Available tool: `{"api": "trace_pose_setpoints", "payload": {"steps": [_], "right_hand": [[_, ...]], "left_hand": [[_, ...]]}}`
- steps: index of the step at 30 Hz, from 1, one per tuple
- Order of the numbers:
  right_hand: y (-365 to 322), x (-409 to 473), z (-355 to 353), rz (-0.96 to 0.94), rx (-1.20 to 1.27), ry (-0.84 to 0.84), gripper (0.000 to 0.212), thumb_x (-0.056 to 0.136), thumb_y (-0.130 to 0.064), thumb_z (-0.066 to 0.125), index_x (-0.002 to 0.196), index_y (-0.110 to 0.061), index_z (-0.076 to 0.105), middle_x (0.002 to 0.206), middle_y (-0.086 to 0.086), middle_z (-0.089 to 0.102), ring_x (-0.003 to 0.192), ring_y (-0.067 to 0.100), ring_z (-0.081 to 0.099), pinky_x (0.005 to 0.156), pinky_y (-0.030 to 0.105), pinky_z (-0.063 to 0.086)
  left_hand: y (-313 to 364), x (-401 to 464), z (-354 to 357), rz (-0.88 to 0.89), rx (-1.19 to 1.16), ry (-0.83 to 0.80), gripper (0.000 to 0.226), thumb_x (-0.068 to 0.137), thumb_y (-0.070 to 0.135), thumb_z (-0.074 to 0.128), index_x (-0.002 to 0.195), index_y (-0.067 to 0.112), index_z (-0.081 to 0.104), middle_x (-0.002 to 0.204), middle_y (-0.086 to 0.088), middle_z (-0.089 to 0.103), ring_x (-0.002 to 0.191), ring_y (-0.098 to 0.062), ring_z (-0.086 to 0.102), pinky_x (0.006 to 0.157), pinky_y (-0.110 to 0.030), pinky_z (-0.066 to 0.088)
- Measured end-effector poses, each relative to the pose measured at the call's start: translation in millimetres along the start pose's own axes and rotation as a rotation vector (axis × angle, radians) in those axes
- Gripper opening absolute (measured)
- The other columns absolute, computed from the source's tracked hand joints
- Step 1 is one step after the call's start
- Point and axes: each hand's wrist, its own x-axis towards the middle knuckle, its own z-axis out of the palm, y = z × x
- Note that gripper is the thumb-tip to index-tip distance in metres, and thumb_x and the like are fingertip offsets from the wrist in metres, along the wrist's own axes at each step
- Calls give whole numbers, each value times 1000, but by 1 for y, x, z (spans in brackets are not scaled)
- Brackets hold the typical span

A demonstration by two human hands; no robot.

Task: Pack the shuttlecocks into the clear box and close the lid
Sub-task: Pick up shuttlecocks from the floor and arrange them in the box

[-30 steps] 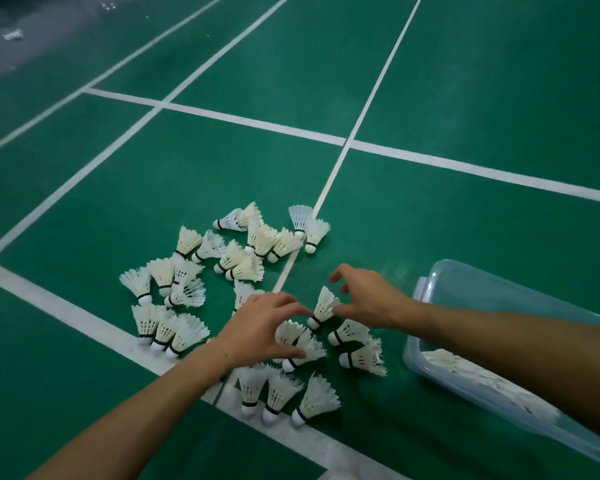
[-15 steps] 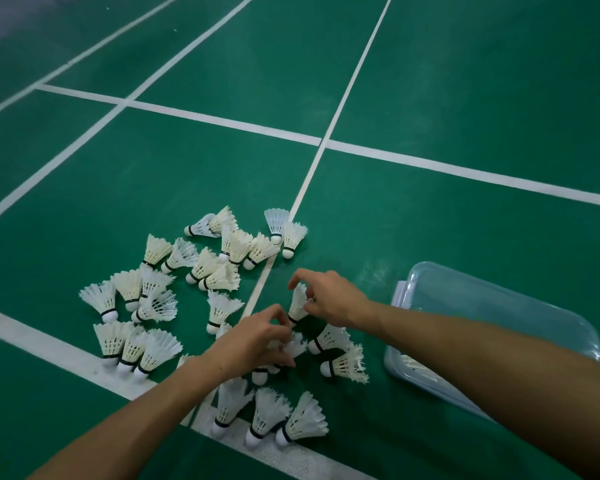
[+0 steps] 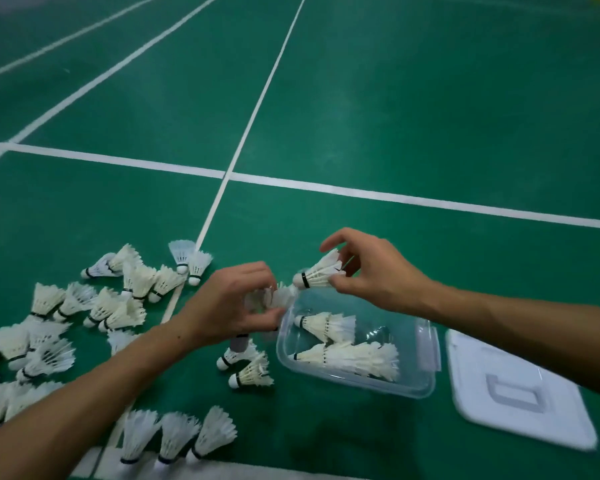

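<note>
Green court floor (image 3: 413, 109) crossed by white lines (image 3: 326, 187). Right hand (image 3: 378, 275) raised over the far corner of the clear box (image 3: 357, 382), fingers (image 3: 340, 280) and thumb pinching one shuttlecock (image 3: 321, 271) by its feathers, cork toward the left hand. Left hand (image 3: 231, 304) just beside the box's near-left corner, fingers curled round a blurred shuttlecock or two (image 3: 274, 296); exact count not clear. Inside the box, several shuttlecocks (image 3: 343, 355) lying on their sides in nested rows, corks pointing left. Lid (image 3: 520, 393) off, flat on the floor right of the box, handle recess up. Loose shuttlecocks (image 3: 118, 306) scattered on the floor left of the box, some upright on their corks, some tipped over, a few straddling a white line. No readable writing or brand; only a dark band near each cork.
</note>
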Motion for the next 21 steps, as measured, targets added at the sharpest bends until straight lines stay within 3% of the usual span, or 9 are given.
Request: {"api": "trace_pose_setpoints", "payload": {"steps": [5,8,14,16,21], "right_hand": [[64,-53,-21,199,38,181,40,82,-14,81,117,-29,67,90,-8,70,74,5,67,75,27,58],[95,-68,-9,290,54,239,39,82,-14,81,116,-29,66,88,-8,69,71,4,65,72,25,55],[122,-75,24,377,49,290,40,83,-18,79,118,-30,64,87,-14,68,77,9,70,78,41,61],[126,-76,31,402,35,303,40,83,-21,78,118,-32,63,88,-16,67,78,11,71,76,45,61],[129,-83,41,475,-36,303,41,84,-25,75,120,-36,59,93,-15,68,81,12,71,73,42,60]], "left_hand": [[31,61,45,108,99,-156,30,84,54,70,78,29,54,70,19,54,59,-8,52,54,-33,52],[33,84,77,109,184,-311,37,80,62,66,94,34,46,80,16,66,65,-15,62,60,-34,55],[19,102,129,63,374,-666,57,83,57,67,131,43,39,96,8,70,81,-23,65,68,-35,55],[15,103,141,55,413,-761,61,86,53,69,138,46,38,92,7,66,78,-22,60,63,-32,46],[12,105,160,34,454,-943,67,85,50,72,144,53,40,70,11,49,75,-23,57,63,-32,41]]}}
